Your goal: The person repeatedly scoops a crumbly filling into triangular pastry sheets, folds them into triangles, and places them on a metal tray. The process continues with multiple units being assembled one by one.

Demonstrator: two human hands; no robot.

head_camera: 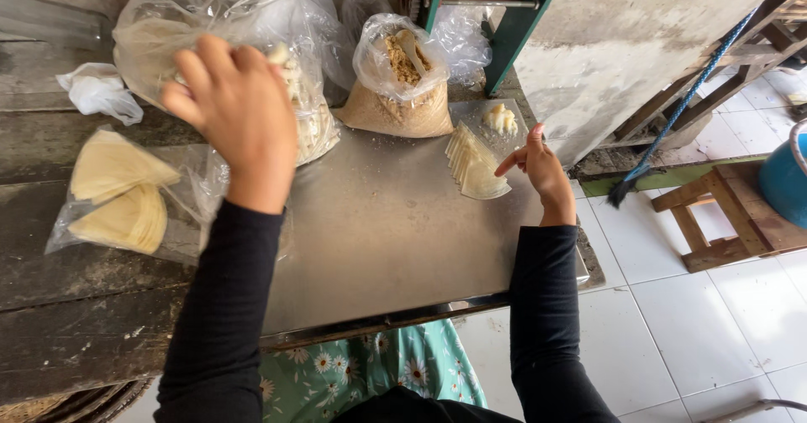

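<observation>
Three clear plastic bags: large rear-left (210, 20), brown-filled rear-centre (399, 78), flat front-left (126, 196).

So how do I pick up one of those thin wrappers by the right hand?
Pinch the top wrapper by its near, lower edge, coming from the right, where the right hand already is. The sheets lie fanned and overlapping on the metal tray, so that edge probably lifts free alone.

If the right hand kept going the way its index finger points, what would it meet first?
Most likely the fanned stack of pale wrapper sheets. The right hand points left across the metal tabletop, its fingertip just short of the stack's edge. Whether it hovers above the surface is unclear.
</observation>
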